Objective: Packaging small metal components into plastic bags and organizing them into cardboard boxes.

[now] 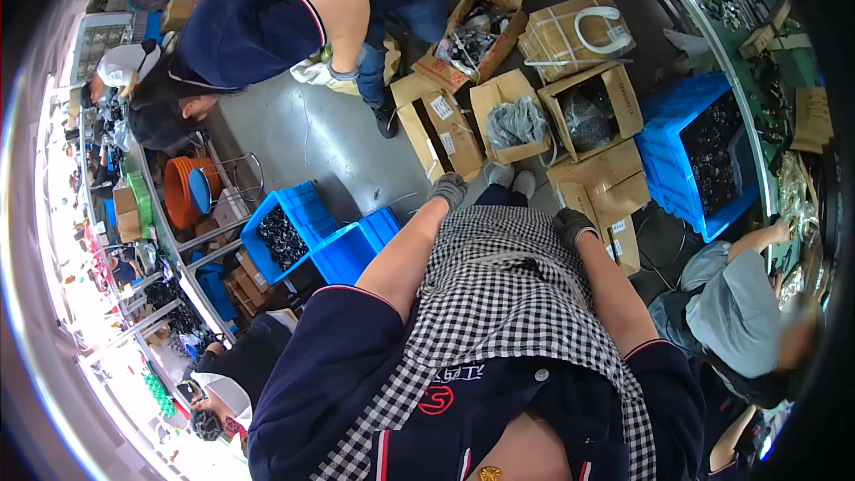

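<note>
My left hand [448,190], in a grey knit glove, is curled over the near corner of a cardboard box [459,144]. The flaps of that box are partly folded in, with a dark gap between them and white labels on top. Beside my checked apron [499,294], my right hand [572,228] wears a dark glove. It is close to another flat-topped cardboard box [598,185], and its fingers are mostly hidden from view. Just beyond stands an open carton [504,107] with a grey plastic bag [517,123] inside.
Further open cartons [614,93] stand around. Blue crates [307,209] with small black parts stand at left, another blue crate [659,147] at right. A person [267,22] bends over at far left; one in grey [735,298] works at the right bench. Orange buckets [181,191] sit left.
</note>
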Tool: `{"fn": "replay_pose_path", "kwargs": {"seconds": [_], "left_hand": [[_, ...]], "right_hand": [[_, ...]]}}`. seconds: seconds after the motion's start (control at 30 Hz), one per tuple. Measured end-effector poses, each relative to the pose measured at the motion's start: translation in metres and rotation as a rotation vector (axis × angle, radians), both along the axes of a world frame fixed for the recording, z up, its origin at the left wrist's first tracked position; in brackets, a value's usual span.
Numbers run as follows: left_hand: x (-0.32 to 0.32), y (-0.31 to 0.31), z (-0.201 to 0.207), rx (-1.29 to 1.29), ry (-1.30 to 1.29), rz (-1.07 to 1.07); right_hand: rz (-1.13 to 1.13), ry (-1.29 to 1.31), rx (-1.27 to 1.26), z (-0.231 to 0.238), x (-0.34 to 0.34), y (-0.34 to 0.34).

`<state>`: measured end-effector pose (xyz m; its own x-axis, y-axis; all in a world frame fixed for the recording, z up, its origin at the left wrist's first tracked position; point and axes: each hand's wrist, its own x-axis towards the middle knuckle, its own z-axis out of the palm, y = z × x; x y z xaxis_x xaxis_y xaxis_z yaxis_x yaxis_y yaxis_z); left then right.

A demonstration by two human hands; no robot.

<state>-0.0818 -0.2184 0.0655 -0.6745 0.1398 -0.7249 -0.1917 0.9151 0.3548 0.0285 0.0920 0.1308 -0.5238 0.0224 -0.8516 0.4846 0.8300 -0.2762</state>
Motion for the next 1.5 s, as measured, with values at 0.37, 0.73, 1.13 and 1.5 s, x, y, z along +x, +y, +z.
{"fn": "replay_pose_path", "kwargs": {"seconds": [0.37, 0.73, 1.13, 1.5], "left_hand": [[0.019, -0.013, -0.042, -0.001, 0.085, -0.027], [0.011, 0.009, 0.003, 0.163, -0.019, 0.080], [0.017, 0.024, 0.000, 0.143, -0.020, -0.076], [-0.009, 0.038, -0.014, 0.199, 0.049, -0.178]], "right_hand": [[0.014, -0.013, -0.016, -0.002, 0.009, 0.006], [-0.066, -0.023, -0.013, -0.002, 0.029, 0.010], [-0.128, -0.085, -0.048, -0.016, 0.048, 0.013], [-0.160, 0.035, -0.112, -0.025, -0.027, 0.009]]}}
